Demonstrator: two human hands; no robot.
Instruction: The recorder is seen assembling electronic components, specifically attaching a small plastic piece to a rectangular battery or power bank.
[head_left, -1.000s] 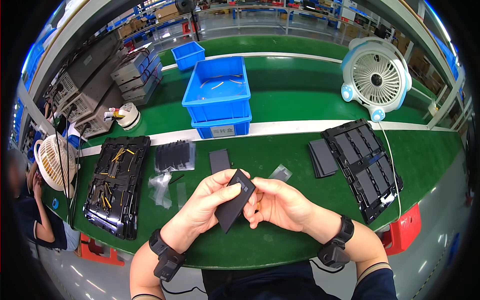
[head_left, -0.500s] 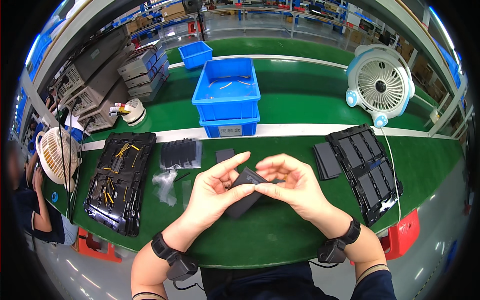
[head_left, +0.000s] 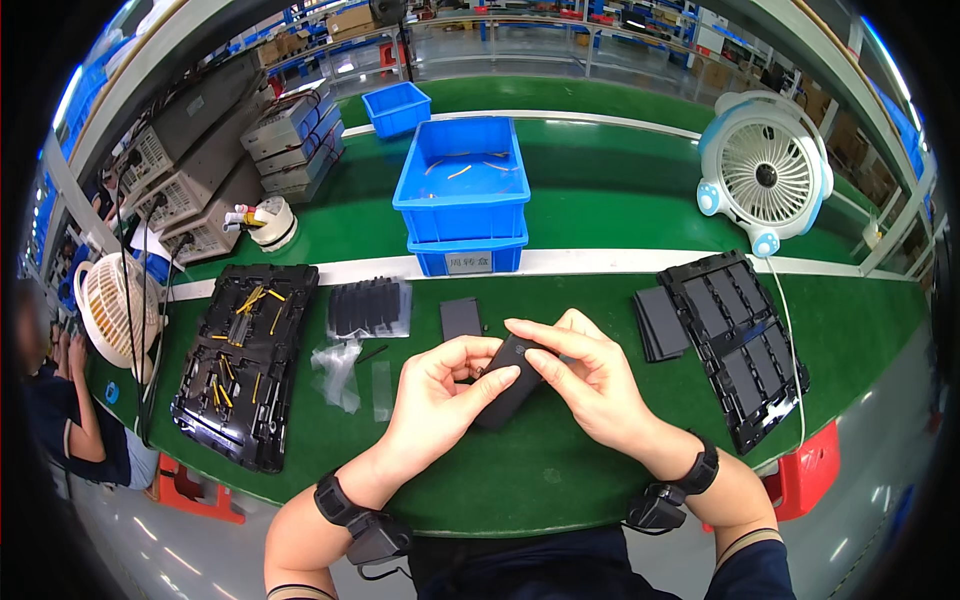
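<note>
Over the near middle of the green table, both my hands are closed on one black rectangular block (head_left: 506, 392), held tilted. My left hand (head_left: 440, 395) grips its left side, thumb on the upper face and fingers curled behind. At its upper end my right hand (head_left: 590, 385) pinches it between thumb and fingers. Just beyond my left hand lies another flat black block (head_left: 461, 318). To its left are a clear bag of black strips (head_left: 370, 308) and some crumpled clear plastic (head_left: 337, 375).
A black tray (head_left: 290, 385) with yellow-tipped pieces lies left; another black tray (head_left: 745, 325) holding dark panels lies right, beside a stack of dark panels (head_left: 658, 325). Stacked blue bins (head_left: 465, 222) stand ahead. A white-blue fan (head_left: 766, 175) stands far right. A co-worker (head_left: 85, 410) sits at left.
The block has turned more upright between my hands. My right hand's fingers have closed in from a spread pose onto its upper end. The view has shifted slightly.
</note>
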